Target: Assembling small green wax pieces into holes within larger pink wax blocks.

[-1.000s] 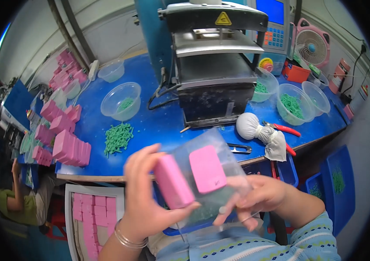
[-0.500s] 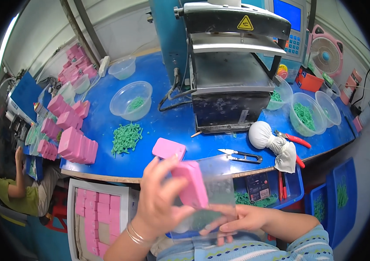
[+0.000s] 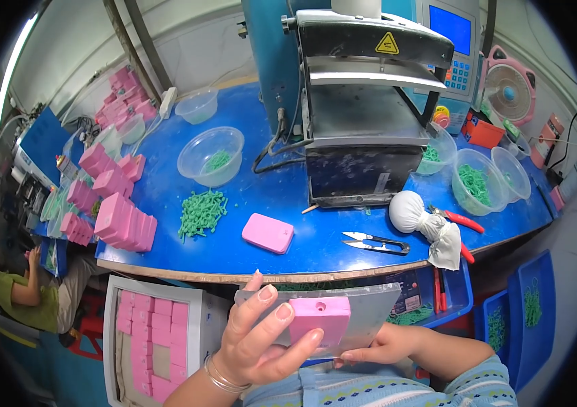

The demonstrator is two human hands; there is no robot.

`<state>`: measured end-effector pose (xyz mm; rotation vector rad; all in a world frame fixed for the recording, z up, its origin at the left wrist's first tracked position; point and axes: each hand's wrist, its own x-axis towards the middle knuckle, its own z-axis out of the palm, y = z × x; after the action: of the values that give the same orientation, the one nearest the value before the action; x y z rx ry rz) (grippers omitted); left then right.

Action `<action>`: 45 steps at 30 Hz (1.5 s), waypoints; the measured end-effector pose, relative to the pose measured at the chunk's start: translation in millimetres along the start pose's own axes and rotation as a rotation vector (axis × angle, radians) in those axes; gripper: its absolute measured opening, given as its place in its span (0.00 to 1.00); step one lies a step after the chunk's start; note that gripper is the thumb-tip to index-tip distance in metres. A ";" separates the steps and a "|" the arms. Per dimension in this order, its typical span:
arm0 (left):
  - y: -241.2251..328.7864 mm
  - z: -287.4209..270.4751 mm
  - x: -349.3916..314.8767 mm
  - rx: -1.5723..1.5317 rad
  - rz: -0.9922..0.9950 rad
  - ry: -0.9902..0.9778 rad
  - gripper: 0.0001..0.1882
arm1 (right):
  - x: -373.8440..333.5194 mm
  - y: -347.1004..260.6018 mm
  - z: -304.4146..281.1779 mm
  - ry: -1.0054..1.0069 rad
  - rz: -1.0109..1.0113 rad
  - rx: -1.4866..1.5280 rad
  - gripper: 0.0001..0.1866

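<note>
My left hand [image 3: 261,339] has its fingers round a pink rounded block [image 3: 321,319], with a small hole in the side facing up. That block rests against a transparent flat sheet [image 3: 370,308], which tilts in front of my body. At the sheet's lower right, my right hand [image 3: 385,342] grips the edge with the thumb on top; its other fingers are mostly hidden beneath. On the blue table [image 3: 329,258], just beyond my hands, lies another pink block [image 3: 268,233]. A loose heap of small green pieces [image 3: 202,213] sits to its left.
A metal press [image 3: 366,136] stands at the back. Snips [image 3: 376,243], a tied white cloth bundle [image 3: 410,211] and red-handled pliers [image 3: 463,220] lie to the right. Stacked pink blocks [image 3: 124,224] are at left, above a white box [image 3: 197,332] of more blocks. A co-worker [image 3: 21,288] sits far left.
The pink block in my left hand has come down and turned onto the sheet. The sheet has tipped from steep to flatter. My view has shifted slightly.
</note>
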<state>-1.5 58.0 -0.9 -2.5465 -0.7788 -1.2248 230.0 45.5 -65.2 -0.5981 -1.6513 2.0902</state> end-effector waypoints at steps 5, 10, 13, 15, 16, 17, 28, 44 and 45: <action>-4.7 9.7 0.2 -0.023 -0.490 -0.231 0.24 | -8.1 -16.2 1.0 0.016 0.173 0.404 0.15; -43.1 19.2 0.5 0.058 -0.618 0.040 0.26 | -33.1 -65.3 -4.0 -0.127 -0.047 0.966 0.33; -57.5 36.5 5.5 0.225 -0.598 -0.134 0.39 | -43.7 -105.6 -15.5 -0.027 -0.124 0.809 0.23; -60.2 43.1 7.7 0.209 -0.667 -0.147 0.39 | -42.5 -127.2 -23.6 0.014 -0.215 0.822 0.23; -61.0 44.6 8.5 0.211 -0.691 -0.167 0.40 | -39.8 -135.1 -27.6 0.014 -0.239 0.788 0.26; -60.7 44.4 8.2 0.207 -0.724 -0.179 0.40 | -36.3 -140.5 -30.8 -0.012 -0.286 0.844 0.31; -59.2 39.3 1.2 0.171 -0.782 -0.251 0.45 | 5.3 -158.2 -83.5 0.157 -0.405 0.762 0.30; -4.1 -14.4 -126.1 0.238 -0.225 0.004 0.35 | 12.7 -122.6 -131.4 0.901 -0.512 0.069 0.16; -1.2 -28.9 -145.0 0.286 -0.374 -0.047 0.35 | 10.8 -121.5 -136.9 0.895 -0.506 0.069 0.16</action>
<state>-96.0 -6.1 -94.8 -2.2683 -1.3800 -1.0565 304.6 187.2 24.1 -0.8215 -1.0466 1.2199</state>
